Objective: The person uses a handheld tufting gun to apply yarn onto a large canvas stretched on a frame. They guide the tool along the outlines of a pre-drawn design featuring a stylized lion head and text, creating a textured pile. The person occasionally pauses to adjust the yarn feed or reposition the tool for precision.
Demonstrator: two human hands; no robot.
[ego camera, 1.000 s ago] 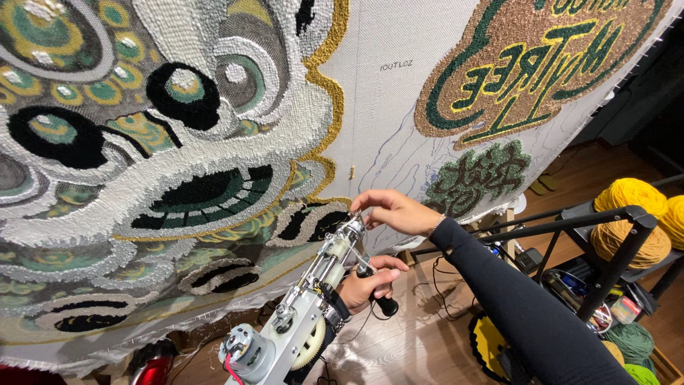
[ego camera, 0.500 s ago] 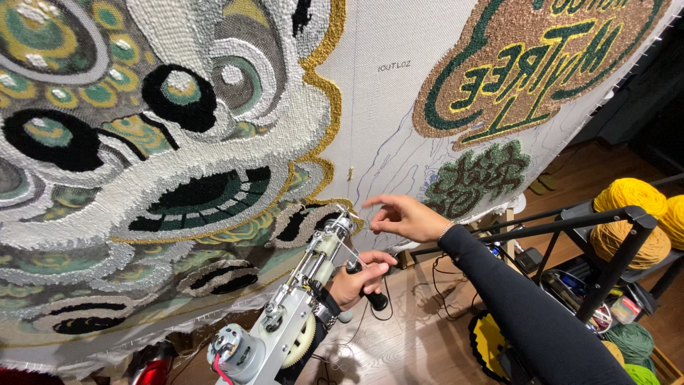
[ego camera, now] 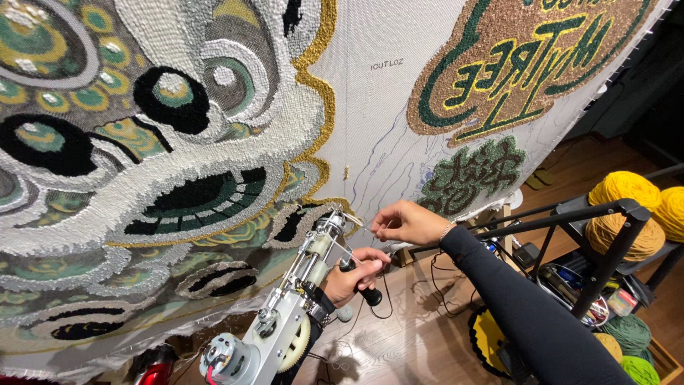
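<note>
Two hands on tufting gun (ego camera: 285,321), left hand (ego camera: 353,278) fingers gripping handle, right hand (ego camera: 402,222) fingers pinching yarn (ego camera: 356,221) at its tip

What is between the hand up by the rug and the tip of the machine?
In the head view, a thin white yarn strand runs from the right hand to the tufting gun tip.
</note>
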